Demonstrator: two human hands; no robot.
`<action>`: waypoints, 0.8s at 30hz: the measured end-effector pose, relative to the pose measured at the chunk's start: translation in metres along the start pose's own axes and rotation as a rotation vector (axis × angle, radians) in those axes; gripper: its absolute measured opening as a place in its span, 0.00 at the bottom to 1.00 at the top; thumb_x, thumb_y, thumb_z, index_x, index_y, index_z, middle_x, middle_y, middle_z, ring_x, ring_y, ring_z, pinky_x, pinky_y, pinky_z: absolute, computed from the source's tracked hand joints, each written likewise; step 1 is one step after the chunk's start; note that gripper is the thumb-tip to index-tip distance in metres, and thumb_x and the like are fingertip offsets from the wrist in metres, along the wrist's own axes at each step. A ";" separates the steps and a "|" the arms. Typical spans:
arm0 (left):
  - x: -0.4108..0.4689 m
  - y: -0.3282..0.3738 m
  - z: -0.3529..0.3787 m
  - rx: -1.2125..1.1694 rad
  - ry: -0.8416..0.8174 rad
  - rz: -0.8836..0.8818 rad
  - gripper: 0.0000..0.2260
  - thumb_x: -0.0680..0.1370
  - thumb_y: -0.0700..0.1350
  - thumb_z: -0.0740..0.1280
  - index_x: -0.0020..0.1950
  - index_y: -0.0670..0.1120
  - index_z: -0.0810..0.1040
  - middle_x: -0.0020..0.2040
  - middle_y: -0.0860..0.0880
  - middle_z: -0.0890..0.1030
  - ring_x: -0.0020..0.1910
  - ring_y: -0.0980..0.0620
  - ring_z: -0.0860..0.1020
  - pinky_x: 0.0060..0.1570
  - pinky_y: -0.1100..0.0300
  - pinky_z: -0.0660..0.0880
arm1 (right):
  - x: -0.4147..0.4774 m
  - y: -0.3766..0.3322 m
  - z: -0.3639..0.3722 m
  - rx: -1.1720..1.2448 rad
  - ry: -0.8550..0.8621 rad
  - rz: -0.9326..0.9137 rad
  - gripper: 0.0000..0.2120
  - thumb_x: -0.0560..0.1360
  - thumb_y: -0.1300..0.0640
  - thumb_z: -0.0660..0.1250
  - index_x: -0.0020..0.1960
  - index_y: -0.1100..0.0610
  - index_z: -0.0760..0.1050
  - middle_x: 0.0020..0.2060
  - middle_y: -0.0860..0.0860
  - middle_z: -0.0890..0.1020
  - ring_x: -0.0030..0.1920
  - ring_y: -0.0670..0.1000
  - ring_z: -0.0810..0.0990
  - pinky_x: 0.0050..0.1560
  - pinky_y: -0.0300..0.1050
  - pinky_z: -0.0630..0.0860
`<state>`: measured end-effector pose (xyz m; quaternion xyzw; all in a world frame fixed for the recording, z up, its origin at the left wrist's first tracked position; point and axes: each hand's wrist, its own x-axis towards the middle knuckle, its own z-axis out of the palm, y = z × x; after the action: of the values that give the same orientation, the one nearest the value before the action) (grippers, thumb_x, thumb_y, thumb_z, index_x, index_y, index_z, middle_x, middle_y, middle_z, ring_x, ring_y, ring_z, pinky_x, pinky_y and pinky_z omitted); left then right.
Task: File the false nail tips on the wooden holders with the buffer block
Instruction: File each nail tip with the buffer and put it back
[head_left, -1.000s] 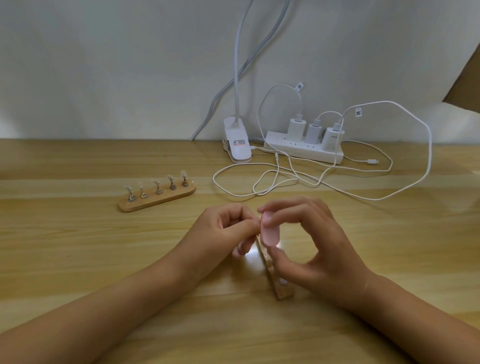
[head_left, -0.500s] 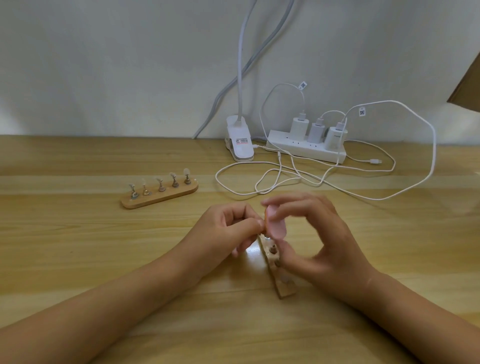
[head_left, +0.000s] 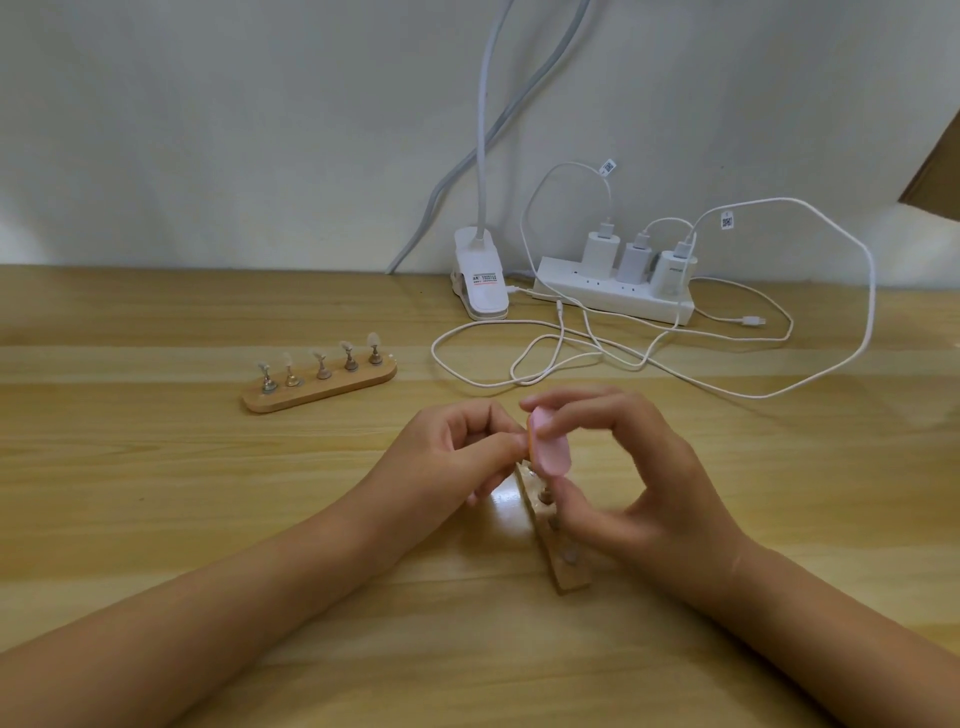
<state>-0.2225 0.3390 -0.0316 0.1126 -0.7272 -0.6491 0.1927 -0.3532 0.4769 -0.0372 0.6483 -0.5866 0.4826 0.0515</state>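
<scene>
Here, pinching the pink buffer block (head_left: 550, 447) upright between thumb and forefinger of the right hand (head_left: 660, 493), other fingers loosely arched, just above the far end of the near wooden holder (head_left: 566, 571) lying end-on on the table (head_left: 156, 493). Curling the left hand (head_left: 452, 457) with thumb and forefinger tips meeting against the block's left edge; cannot tell whether gripping anything there. Well apart to the left and farther back, a second wooden holder (head_left: 317, 387) bearing five nail tips (head_left: 372, 340) upright on pegs.

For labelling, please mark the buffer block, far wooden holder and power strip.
buffer block (head_left: 551, 448), head view, pink face
far wooden holder (head_left: 304, 393), head view, base
power strip (head_left: 613, 300), head view, body
</scene>
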 end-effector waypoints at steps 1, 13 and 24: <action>0.000 0.000 0.000 -0.004 0.004 0.005 0.05 0.72 0.45 0.66 0.37 0.45 0.79 0.25 0.54 0.72 0.24 0.60 0.67 0.28 0.70 0.65 | 0.001 0.001 0.000 0.036 0.011 0.047 0.13 0.71 0.62 0.70 0.55 0.56 0.75 0.58 0.50 0.81 0.61 0.52 0.80 0.60 0.53 0.74; 0.002 -0.002 0.001 -0.080 0.051 -0.009 0.04 0.70 0.45 0.67 0.37 0.46 0.78 0.33 0.55 0.80 0.25 0.61 0.66 0.27 0.73 0.64 | 0.002 0.003 0.000 -0.123 0.061 -0.036 0.12 0.69 0.61 0.71 0.52 0.58 0.75 0.54 0.48 0.81 0.61 0.50 0.79 0.58 0.62 0.73; 0.003 -0.002 -0.001 -0.100 0.072 -0.012 0.05 0.71 0.45 0.68 0.38 0.44 0.77 0.32 0.56 0.80 0.25 0.61 0.66 0.27 0.73 0.64 | 0.005 0.007 -0.001 -0.093 0.128 0.152 0.13 0.71 0.58 0.74 0.54 0.50 0.76 0.55 0.40 0.81 0.61 0.47 0.78 0.63 0.64 0.68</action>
<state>-0.2247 0.3367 -0.0334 0.1306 -0.6857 -0.6813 0.2205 -0.3599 0.4720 -0.0371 0.5666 -0.6514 0.4979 0.0820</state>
